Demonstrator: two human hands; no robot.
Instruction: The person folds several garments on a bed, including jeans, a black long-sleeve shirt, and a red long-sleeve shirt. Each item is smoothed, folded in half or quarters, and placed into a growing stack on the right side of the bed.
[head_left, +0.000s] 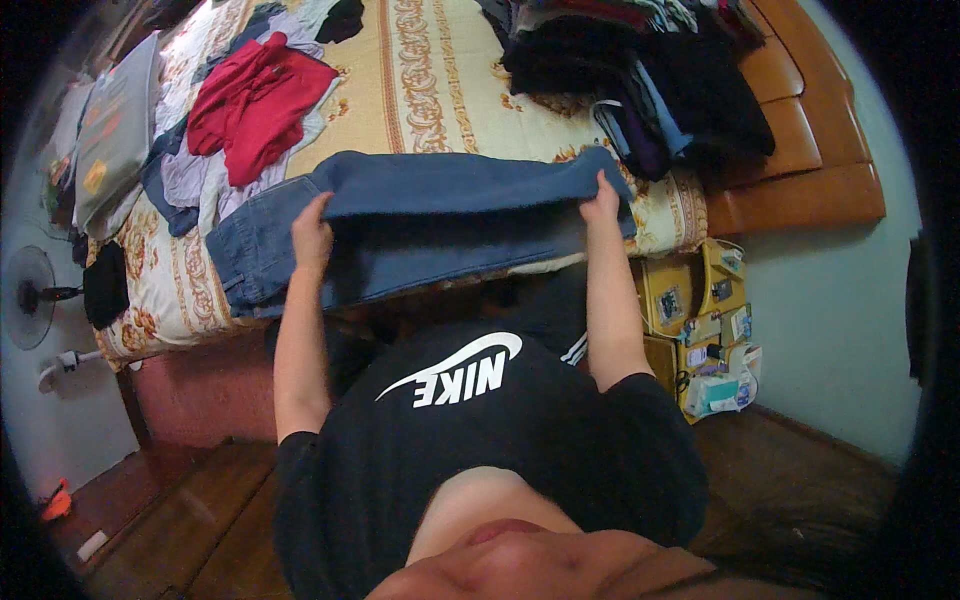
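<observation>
A pair of blue denim jeans (442, 184) stretches sideways along the near edge of a bed. Its waistband lies at the left and the leg ends at the right. My left hand (312, 231) grips the near edge of the upper leg, close to the pocket area. Near the hem, my right hand (602, 201) pinches the same leg. Between my hands that leg is lifted, with a dark gap above the lower leg. The fingertips of both hands are partly hidden by the cloth.
On the patterned bedspread (360, 112), a red garment (259, 105) tops a loose clothes heap at left. Stacked dark clothes (705, 97) sit by the brown headboard (806, 172). A yellow bedside cabinet (660, 270) with small items stands at right, a fan (34, 296) at far left.
</observation>
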